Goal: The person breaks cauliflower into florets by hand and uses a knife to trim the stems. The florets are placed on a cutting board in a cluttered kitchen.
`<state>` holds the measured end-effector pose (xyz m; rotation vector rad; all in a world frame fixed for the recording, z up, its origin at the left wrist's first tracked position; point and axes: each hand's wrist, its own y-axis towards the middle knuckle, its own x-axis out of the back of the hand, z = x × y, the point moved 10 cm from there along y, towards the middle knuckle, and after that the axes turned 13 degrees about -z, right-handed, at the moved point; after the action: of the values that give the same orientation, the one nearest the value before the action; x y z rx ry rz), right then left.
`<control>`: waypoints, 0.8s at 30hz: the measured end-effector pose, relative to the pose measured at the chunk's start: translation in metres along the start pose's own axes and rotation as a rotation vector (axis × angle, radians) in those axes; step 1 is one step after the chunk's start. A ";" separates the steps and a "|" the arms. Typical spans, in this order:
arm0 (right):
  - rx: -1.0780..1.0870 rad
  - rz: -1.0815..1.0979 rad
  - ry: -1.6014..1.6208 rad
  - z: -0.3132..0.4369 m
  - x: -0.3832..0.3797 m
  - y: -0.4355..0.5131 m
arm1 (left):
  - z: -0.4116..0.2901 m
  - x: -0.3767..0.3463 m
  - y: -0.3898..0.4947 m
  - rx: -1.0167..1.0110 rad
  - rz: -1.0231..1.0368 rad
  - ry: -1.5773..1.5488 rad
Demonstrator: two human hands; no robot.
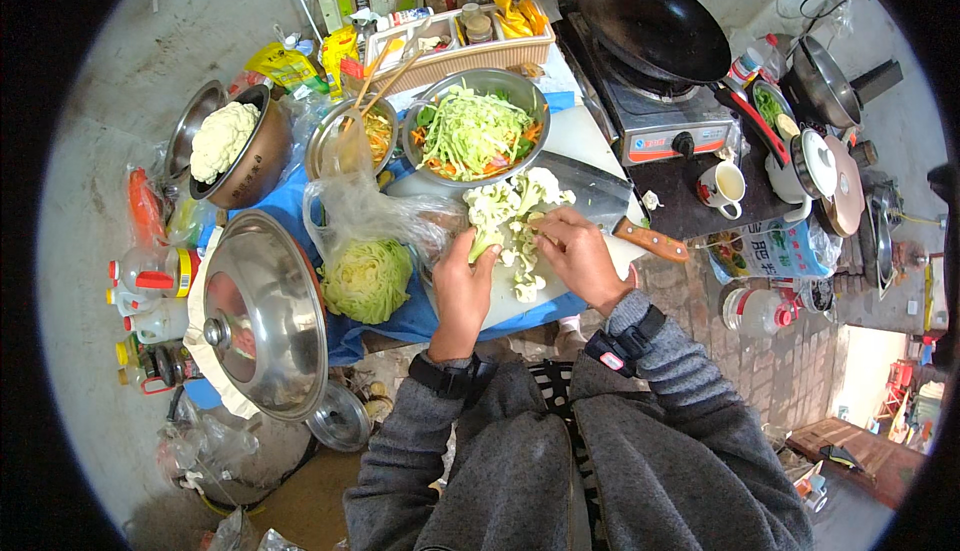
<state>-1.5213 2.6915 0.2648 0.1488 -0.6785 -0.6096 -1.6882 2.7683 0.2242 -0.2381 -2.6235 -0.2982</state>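
Observation:
My left hand (463, 281) grips a pale cauliflower floret (487, 232) by its stem, above the white cutting board (495, 317). Close by on the right, my right hand (581, 251) has its thumb and fingers pinched on a small cauliflower piece (534, 218), partly hidden by the fingers. Loose cauliflower florets (538, 185) lie on the board and against the broad blade of a cleaver (592, 183). The cleaver's wooden handle (651, 240) points right, past my right hand. Beyond the hands, a steel bowl (409, 134) holds shredded cabbage (469, 130) over orange shreds and green leaves.
A cut cabbage (367, 281) and a plastic bag (375, 206) sit left of the board, near a domed steel lid (277, 311). Farther left, a pot (259, 168) holds a whole cauliflower (223, 142). A black wok (652, 22) rests on the gas stove (675, 134); a mug (721, 187) stands nearby.

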 end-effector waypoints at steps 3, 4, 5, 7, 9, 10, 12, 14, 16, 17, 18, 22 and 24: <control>-0.131 0.045 0.183 0.007 0.003 0.006 | -0.029 0.010 0.000 -0.156 0.023 -0.096; -0.278 0.096 0.371 0.004 -0.001 0.007 | -0.035 0.011 -0.001 -0.156 0.039 -0.111; -0.448 0.160 0.536 0.000 -0.007 0.003 | -0.041 0.012 -0.002 -0.155 0.056 -0.126; -0.615 0.248 0.755 0.005 -0.017 0.002 | -0.053 0.014 -0.004 -0.176 0.089 -0.125; -0.607 0.295 0.861 0.014 -0.019 0.007 | -0.064 0.014 -0.006 -0.215 0.121 -0.093; -0.624 0.322 0.843 0.013 -0.020 0.006 | -0.071 0.014 -0.006 -0.272 0.132 -0.061; -0.657 0.375 0.799 0.009 -0.021 0.003 | -0.082 0.016 -0.008 -0.383 0.154 0.006; -0.649 0.450 0.816 0.010 -0.024 0.000 | -0.085 0.016 -0.009 -0.399 0.190 0.013; -0.617 0.484 0.810 0.012 -0.025 -0.001 | -0.087 0.014 -0.011 -0.398 0.220 0.022; -0.588 0.483 0.800 0.014 -0.025 -0.001 | -0.087 0.012 -0.013 -0.388 0.231 0.028; -0.587 0.472 0.744 0.012 -0.025 -0.002 | -0.086 0.011 -0.015 -0.378 0.235 0.038; -0.378 0.246 0.579 0.021 -0.010 0.000 | -0.044 -0.004 -0.021 0.103 0.375 -0.065; -0.124 0.172 0.386 0.033 -0.002 0.003 | -0.029 -0.006 -0.020 0.316 0.412 -0.252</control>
<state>-1.5419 2.6967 0.2906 0.0878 -0.2749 -0.4387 -1.6741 2.7416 0.2423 -0.7309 -2.7302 0.3024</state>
